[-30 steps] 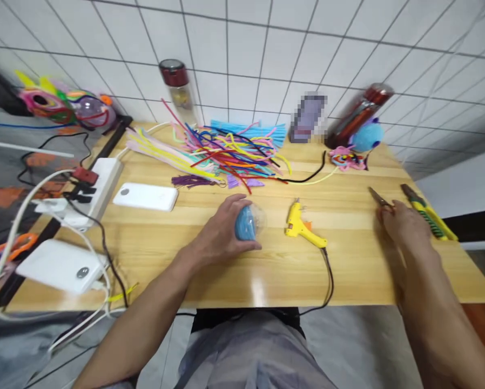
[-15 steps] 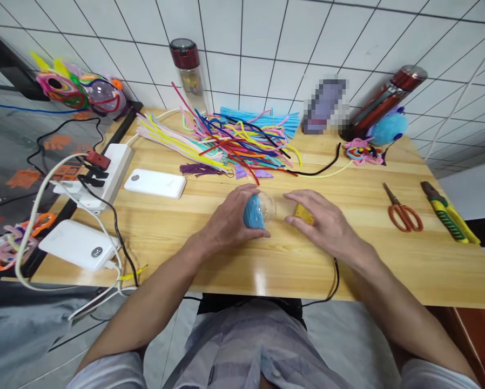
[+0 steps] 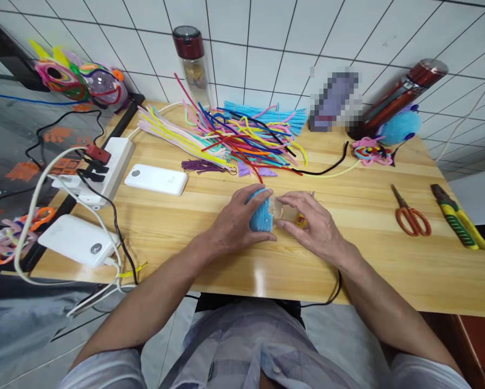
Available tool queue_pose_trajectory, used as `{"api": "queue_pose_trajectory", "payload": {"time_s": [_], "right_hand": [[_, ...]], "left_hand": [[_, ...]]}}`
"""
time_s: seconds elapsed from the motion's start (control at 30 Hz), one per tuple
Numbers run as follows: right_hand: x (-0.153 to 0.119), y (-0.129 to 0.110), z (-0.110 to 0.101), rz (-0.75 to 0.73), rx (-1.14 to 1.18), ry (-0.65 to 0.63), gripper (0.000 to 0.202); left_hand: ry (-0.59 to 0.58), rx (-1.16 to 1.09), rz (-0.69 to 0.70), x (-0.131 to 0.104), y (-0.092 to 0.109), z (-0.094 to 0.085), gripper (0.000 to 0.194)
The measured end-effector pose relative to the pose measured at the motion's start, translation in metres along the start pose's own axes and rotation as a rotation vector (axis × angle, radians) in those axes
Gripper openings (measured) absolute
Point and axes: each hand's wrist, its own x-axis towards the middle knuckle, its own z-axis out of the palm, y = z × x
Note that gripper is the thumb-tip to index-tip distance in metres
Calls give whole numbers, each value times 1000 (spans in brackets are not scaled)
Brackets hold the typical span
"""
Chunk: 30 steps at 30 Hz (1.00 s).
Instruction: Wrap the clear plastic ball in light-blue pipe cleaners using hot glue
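Observation:
My left hand (image 3: 234, 219) is wrapped around a clear plastic bottle piece (image 3: 261, 215), on the side covered with light blue pipe cleaners. The bare see-through end points right. Across from it, my right hand (image 3: 313, 221) has its thumb and fingertips around that clear end. Under the right palm a small yellow object (image 3: 301, 220) shows in part, mostly hidden; its kind I cannot make out. A black cord (image 3: 336, 292) runs off the table's front edge below the right wrist.
Behind my hands lies a heap of coloured pipe cleaners (image 3: 250, 138). Orange-handled scissors (image 3: 411, 216) and green-yellow pliers (image 3: 459, 219) lie right. Left are a white power bank (image 3: 156, 179), another power bank (image 3: 74, 240) and a power strip (image 3: 113, 173). A bottle (image 3: 192, 65) and flask (image 3: 404, 97) stand behind.
My right hand has moved left, its fingertips closing on the clear end. The blue side has turned, showing more blue, and less of the yellow object shows.

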Motion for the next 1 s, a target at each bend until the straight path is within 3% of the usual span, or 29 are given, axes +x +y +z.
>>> {"api": "queue_pose_trajectory", "payload": {"time_s": [0.07, 0.23, 0.53, 0.8, 1.0], "right_hand": [[0, 0, 1, -3, 2, 10, 40], [-2, 1, 3, 0, 23, 46, 35], [-5, 8, -3, 157, 0, 143, 39], [-5, 10, -1, 111, 67, 85, 40], [-6, 8, 7, 50, 93, 80, 46]], "left_hand": [[8, -5, 31, -1, 1, 0, 106], [12, 6, -1, -1, 4, 1, 85], [155, -101, -89, 2, 2, 1, 90], [178, -536, -451, 9, 3, -10, 103], [189, -922, -544, 11, 3, -10, 86]]}}
